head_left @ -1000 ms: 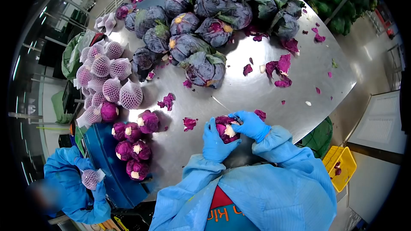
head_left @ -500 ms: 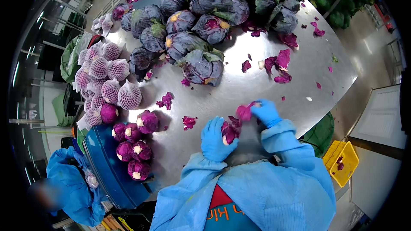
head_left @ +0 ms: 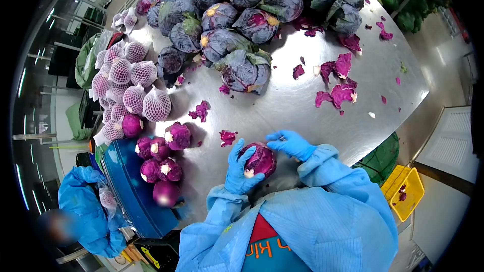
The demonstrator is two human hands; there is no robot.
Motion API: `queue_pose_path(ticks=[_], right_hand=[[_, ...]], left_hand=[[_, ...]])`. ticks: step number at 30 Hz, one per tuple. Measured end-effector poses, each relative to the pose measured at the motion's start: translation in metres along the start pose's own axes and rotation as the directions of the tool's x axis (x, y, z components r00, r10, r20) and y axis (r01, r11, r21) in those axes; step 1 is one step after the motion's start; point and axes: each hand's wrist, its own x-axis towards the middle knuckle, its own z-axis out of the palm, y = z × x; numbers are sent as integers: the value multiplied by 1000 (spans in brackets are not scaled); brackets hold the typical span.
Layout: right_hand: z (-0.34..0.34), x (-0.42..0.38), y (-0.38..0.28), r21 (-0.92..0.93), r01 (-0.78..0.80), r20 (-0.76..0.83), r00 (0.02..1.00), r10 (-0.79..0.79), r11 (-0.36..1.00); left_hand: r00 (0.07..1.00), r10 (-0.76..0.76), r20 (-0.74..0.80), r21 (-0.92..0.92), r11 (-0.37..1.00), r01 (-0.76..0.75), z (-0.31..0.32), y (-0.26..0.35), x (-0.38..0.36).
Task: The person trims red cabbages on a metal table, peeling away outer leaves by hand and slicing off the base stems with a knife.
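Observation:
My left hand, in a blue glove, is wrapped round the left side of a purple cabbage at the near edge of the metal table. Just right of the cabbage's top, my right hand, also gloved, has its fingers stretched out and holds nothing that I can see. A small torn leaf lies beyond my left hand. Several peeled cabbages are grouped to the left, one with its smooth side up.
Dark unpeeled cabbages are heaped at the far side of the metal table. Net-wrapped cabbages are piled at left. Torn leaves lie at right. A co-worker is at lower left, a yellow basket at lower right.
The purple leaf in my right hand has been let go; another leaf lies among those at right. My right hand has moved left, towards the cabbage. One peeled cabbage at left has turned.

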Motion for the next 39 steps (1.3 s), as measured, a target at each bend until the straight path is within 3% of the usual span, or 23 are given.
queue_pose_path(ticks=[3,4,6,7,10,11,14,17,20,23,25,27,28,29,30,32,33,34,36,38,39], right_hand=[[12,17,12,178,-82,235,971,39,981],[5,18,11,207,-105,282,958,43,973],[0,19,8,228,-136,340,939,52,964],[-3,20,10,220,-142,353,934,57,965],[-4,21,10,97,-72,335,942,35,993],[-4,21,9,36,-33,322,947,20,999],[-2,21,7,-308,264,259,948,-187,914],[5,29,28,-323,578,243,816,-525,750],[3,23,25,-566,468,257,882,-395,678],[-23,35,63,-503,440,51,874,-483,744],[-52,33,66,-605,289,-160,868,-469,742],[-74,18,41,-792,15,-398,745,-535,610],[-84,9,23,-746,-122,-522,717,-462,655],[-87,1,7,-734,-155,-592,624,-511,661],[-87,-3,1,-720,-14,-547,627,-555,694],[-77,-9,-1,-641,270,-460,614,-641,718],[-60,-15,-11,-622,437,-277,653,-705,649],[-45,-29,-23,-636,394,-86,818,-568,664],[-12,-39,-44,-531,539,205,830,-518,654],[0,-34,-41,-554,636,328,760,-562,537],[-2,-29,-38,-529,603,350,796,-494,596]], left_hand=[[994,-99,-42,160,982,105,-1,13,-2],[957,-289,-26,-36,957,288,2,15,-4],[793,-598,114,-400,703,588,11,15,-13],[813,-582,-15,-398,750,529,28,-4,-29],[810,-586,20,-623,626,468,33,-10,-28],[803,-595,32,-604,629,490,33,-12,-26],[786,-613,80,-606,596,526,25,-15,-21],[800,-584,142,-684,526,505,17,-15,-17],[822,-545,165,-731,492,473,11,-23,-23],[847,-495,194,-845,355,401,4,-37,-36],[852,-458,253,-858,302,417,-1,-49,-46],[836,-440,327,-856,236,459,5,-70,-70],[826,-436,356,-860,194,473,4,-62,-66],[818,-431,382,-863,152,483,-1,-45,-55],[810,-426,404,-865,111,490,-4,-31,-43],[820,-389,420,-839,178,514,-6,-19,-19],[825,-368,429,-825,214,524,-5,-16,-8],[821,-362,442,-800,255,543,-3,-16,0],[810,-344,475,-742,338,579,1,-15,14],[792,-276,544,-711,351,610,5,-17,23],[775,-230,588,-673,393,627,3,-17,31]])
